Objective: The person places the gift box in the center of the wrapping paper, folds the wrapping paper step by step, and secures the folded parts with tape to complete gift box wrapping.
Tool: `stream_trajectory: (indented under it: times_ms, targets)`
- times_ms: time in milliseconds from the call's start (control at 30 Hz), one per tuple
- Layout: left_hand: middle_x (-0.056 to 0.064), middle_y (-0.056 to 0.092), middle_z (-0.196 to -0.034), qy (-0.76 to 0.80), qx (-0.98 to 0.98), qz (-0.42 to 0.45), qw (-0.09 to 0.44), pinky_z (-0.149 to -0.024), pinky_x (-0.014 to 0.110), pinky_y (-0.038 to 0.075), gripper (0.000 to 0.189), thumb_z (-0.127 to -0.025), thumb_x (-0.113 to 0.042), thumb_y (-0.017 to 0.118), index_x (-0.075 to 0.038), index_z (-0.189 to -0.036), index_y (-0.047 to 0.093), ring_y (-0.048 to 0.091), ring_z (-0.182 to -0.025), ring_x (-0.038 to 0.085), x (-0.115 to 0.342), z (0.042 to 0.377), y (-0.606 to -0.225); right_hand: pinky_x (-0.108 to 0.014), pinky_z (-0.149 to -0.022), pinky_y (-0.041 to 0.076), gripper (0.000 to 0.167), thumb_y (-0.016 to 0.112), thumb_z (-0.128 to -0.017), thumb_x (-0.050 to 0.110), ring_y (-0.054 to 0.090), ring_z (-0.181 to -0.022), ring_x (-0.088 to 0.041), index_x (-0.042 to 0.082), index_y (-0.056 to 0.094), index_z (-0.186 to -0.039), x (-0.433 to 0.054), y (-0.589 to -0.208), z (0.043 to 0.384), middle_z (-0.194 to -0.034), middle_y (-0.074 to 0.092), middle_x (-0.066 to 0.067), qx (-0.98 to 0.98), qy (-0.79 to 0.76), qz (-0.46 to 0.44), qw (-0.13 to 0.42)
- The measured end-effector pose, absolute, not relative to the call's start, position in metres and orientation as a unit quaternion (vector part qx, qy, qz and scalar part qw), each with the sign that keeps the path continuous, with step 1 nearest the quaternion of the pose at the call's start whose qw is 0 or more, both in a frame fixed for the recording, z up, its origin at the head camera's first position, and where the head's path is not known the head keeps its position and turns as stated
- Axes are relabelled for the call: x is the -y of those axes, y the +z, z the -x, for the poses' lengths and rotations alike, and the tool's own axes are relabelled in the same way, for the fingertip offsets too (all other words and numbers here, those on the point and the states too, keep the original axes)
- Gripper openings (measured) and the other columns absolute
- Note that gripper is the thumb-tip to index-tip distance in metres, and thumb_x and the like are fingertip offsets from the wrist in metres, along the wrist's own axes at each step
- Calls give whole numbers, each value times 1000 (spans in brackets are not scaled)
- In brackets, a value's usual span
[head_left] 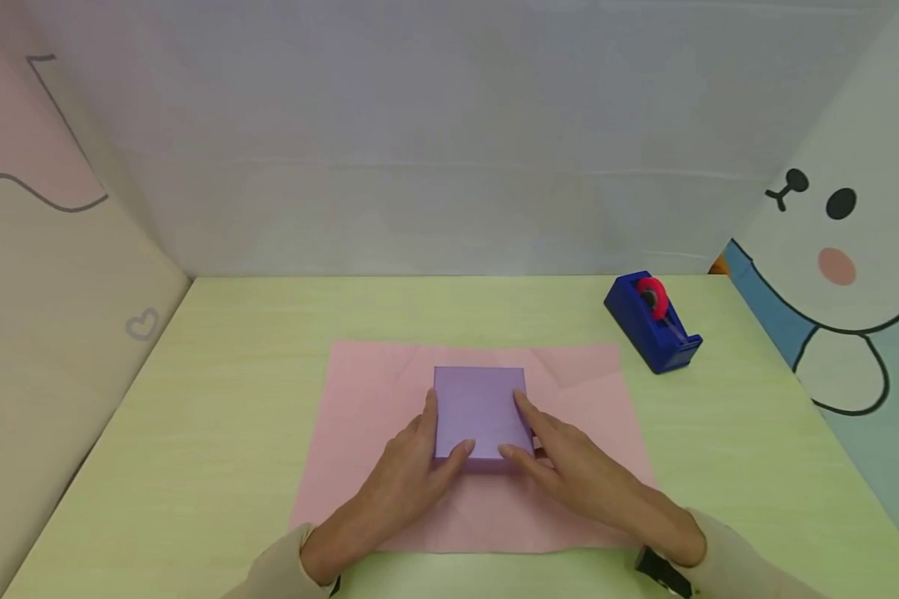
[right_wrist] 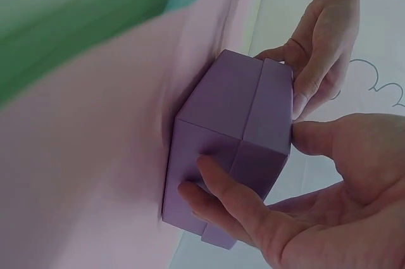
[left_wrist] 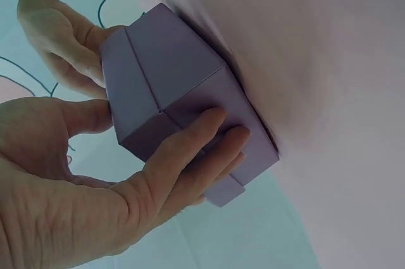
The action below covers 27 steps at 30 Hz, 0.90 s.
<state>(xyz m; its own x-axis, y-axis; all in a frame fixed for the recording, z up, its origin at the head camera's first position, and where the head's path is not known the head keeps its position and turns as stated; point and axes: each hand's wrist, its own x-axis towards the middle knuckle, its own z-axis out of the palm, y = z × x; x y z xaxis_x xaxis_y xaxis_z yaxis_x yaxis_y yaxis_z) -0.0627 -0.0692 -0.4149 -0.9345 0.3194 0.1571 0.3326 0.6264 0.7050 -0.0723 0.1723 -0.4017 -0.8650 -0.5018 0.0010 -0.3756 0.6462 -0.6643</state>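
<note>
A purple lidded box (head_left: 479,412) sits on a sheet of pink paper (head_left: 374,391), roughly at its middle. My left hand (head_left: 408,466) grips the box from the left, its thumb on the near edge of the lid and its fingers along the side. From the right, my right hand (head_left: 580,466) holds it in much the same way, thumb near the front edge. In the left wrist view, the lid's seam runs round the box (left_wrist: 183,60), and fingertips press its side wall. The right wrist view shows both hands about the box (right_wrist: 221,117).
A blue tape dispenser (head_left: 652,329) with a red-cored roll stands at the back right of the pale green table (head_left: 217,399). A grey-white backdrop (head_left: 449,150) rises behind the table. Printed panels flank both sides, the right one with a cartoon face (head_left: 846,225).
</note>
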Motion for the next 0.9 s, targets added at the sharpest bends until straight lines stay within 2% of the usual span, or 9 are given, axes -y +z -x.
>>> stream_trajectory:
  times_ms: [267, 367, 500, 567, 700, 800, 900]
  targets:
    - [40, 52, -137, -389, 904, 177, -3, -97, 56, 52, 84, -101, -27, 68, 19, -153, 21, 59, -122, 50, 69, 63, -417, -39, -93, 55, 75, 57, -107, 35, 63, -111, -18, -8, 24, -158, -172, -404, 72, -154, 42, -28, -903, -344, 239, 99]
    - [41, 52, -137, -387, 905, 177, -4, -97, 56, 52, 84, -100, -27, 68, 18, -154, 21, 59, -121, 49, 70, 62, -417, -41, -97, 52, 76, 56, -107, 37, 59, -117, -19, -7, 23, -159, -171, -405, 71, -157, 39, -26, -908, -335, 233, 100]
    - [40, 50, -139, -377, 910, 171, -4, -94, 57, 53, 84, -101, -32, 68, 16, -154, 24, 60, -118, 50, 71, 62, -417, -48, -105, 46, 76, 55, -107, 38, 51, -132, -24, -7, 22, -159, -170, -405, 70, -159, 36, -26, -910, -329, 232, 96]
    - [37, 47, -143, -360, 917, 170, 8, -93, 56, 54, 82, -100, -34, 69, 15, -153, 29, 60, -119, 49, 70, 62, -417, -50, -107, 44, 75, 55, -107, 37, 48, -137, -26, -7, 22, -159, -170, -405, 69, -159, 36, -27, -911, -328, 234, 93]
    - [34, 43, -148, -313, 930, 185, 54, -93, 56, 54, 74, -98, -33, 71, 12, -148, 43, 54, -129, 47, 70, 63, -419, -50, -107, 45, 75, 55, -107, 36, 51, -134, -26, -6, 22, -160, -170, -405, 68, -157, 38, -27, -913, -322, 234, 90]
    - [34, 43, -149, -292, 930, 207, 86, -94, 56, 54, 70, -97, -31, 73, 12, -145, 48, 48, -135, 46, 70, 63, -420, -50, -108, 44, 75, 53, -108, 38, 51, -135, -28, -5, 21, -160, -170, -404, 68, -158, 37, -27, -913, -323, 230, 94]
    - [33, 44, -149, -292, 922, 230, 106, -100, 55, 51, 66, -96, -28, 75, 13, -142, 51, 46, -137, 46, 70, 64, -422, -51, -110, 40, 76, 52, -108, 41, 45, -141, -33, -4, 21, -161, -170, -404, 68, -161, 32, -26, -915, -320, 227, 96]
